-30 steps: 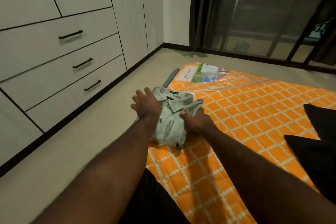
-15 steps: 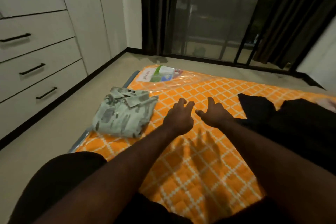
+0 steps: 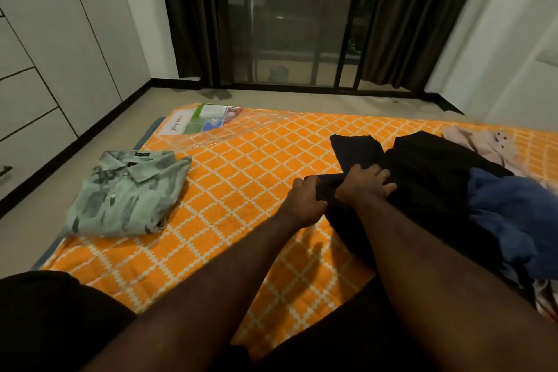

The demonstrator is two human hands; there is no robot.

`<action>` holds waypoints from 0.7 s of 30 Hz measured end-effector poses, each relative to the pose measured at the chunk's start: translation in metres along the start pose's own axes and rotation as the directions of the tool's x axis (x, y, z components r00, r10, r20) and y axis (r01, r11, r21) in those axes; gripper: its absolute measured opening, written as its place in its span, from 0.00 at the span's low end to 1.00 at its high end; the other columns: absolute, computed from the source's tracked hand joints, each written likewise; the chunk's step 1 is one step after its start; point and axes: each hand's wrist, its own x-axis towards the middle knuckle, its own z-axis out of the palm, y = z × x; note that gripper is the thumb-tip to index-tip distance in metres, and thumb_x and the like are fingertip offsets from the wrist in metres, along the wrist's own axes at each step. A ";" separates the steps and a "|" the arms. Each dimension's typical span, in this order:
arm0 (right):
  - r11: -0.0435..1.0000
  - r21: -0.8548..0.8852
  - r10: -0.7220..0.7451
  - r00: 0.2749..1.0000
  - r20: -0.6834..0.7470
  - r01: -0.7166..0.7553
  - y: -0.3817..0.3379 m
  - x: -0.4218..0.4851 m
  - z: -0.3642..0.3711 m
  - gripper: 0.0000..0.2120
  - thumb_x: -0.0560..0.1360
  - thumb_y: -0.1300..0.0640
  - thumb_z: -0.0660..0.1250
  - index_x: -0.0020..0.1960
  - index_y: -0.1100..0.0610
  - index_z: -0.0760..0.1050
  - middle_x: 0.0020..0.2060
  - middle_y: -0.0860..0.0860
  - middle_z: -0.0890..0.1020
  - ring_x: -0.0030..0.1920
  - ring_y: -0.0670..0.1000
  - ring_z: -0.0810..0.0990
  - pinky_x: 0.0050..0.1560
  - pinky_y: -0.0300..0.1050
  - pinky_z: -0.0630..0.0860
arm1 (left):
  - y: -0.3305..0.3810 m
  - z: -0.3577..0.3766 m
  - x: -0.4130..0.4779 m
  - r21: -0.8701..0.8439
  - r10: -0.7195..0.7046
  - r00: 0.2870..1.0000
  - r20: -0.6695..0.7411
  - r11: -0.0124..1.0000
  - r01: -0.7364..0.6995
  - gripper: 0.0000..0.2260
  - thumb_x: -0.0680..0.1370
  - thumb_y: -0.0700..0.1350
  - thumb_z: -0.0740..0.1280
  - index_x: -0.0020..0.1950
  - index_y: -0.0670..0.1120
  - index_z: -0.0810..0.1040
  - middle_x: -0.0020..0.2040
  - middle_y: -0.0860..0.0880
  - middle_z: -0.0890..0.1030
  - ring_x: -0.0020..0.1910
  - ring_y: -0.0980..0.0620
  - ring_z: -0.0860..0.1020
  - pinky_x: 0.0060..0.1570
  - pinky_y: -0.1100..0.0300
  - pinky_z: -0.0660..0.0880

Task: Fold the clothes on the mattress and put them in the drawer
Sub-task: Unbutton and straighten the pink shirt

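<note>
A garment (image 3: 422,178) is held on the mattress (image 3: 241,178) by left hand (image 3: 305,202) and right hand (image 3: 365,184). A folded shirt (image 3: 126,193) is laid well left of the grip, drawers (image 3: 27,118) farther left; other clothes (image 3: 519,214) are heaped just right.

Dim room: white cabinet fronts (image 3: 75,39) with thin black seams on the left, pale floor (image 3: 105,136) edged by black skirting (image 3: 75,142), and a dark-framed sliding glass door (image 3: 287,24) at the far end – dark behind the glass, dark curtains (image 3: 187,9) either side – plain white wall (image 3: 498,39) on the right.
</note>
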 end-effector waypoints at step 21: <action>0.454 0.890 0.179 0.974 -0.140 0.044 0.030 0.049 -0.018 0.24 0.77 0.63 0.68 0.73 0.52 0.73 0.66 0.55 0.78 0.66 0.58 0.77 0.59 0.47 0.76 | 0.050 0.040 -0.004 0.337 0.512 0.855 -0.086 0.822 -0.459 0.17 0.76 0.57 0.64 0.58 0.47 0.76 0.53 0.47 0.75 0.51 0.45 0.74 0.47 0.49 0.72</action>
